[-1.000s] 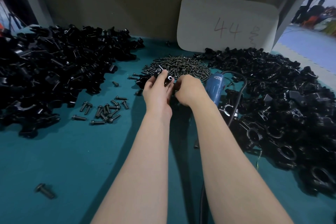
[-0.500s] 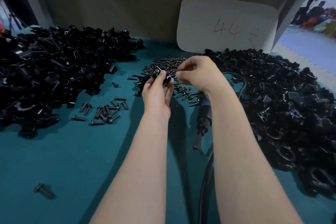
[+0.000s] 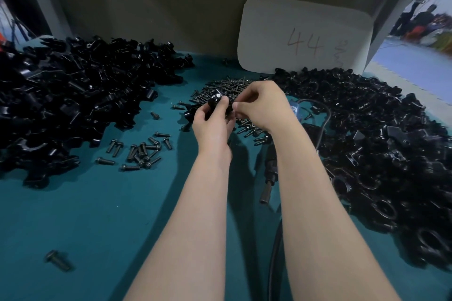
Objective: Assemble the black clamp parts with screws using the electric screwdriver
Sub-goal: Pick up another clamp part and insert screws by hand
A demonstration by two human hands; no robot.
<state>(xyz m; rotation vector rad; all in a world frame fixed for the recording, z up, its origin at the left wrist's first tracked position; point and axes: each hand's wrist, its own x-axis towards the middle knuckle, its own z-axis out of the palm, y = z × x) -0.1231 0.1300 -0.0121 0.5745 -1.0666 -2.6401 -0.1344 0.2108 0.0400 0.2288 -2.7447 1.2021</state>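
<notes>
My left hand [image 3: 212, 127] holds a small black clamp part [image 3: 216, 100] up above the screw heap [image 3: 226, 87]. My right hand [image 3: 260, 102] is pinched right beside the clamp, fingertips touching near it; whatever it pinches is hidden, likely a screw. The electric screwdriver [image 3: 270, 171] lies on the teal mat under my right forearm, its blue body [image 3: 294, 109] partly hidden and its bit end pointing toward me.
A large pile of black clamp parts [image 3: 73, 105] fills the left, another pile [image 3: 379, 144] fills the right. Loose screws [image 3: 141, 151] lie left of my left wrist, one screw [image 3: 57, 260] near the front. A white card marked 44 [image 3: 303, 36] leans at the back.
My right hand lifted off the screw heap beside the screwdriver and came in against the clamp in my left hand. The left hand raised the clamp slightly.
</notes>
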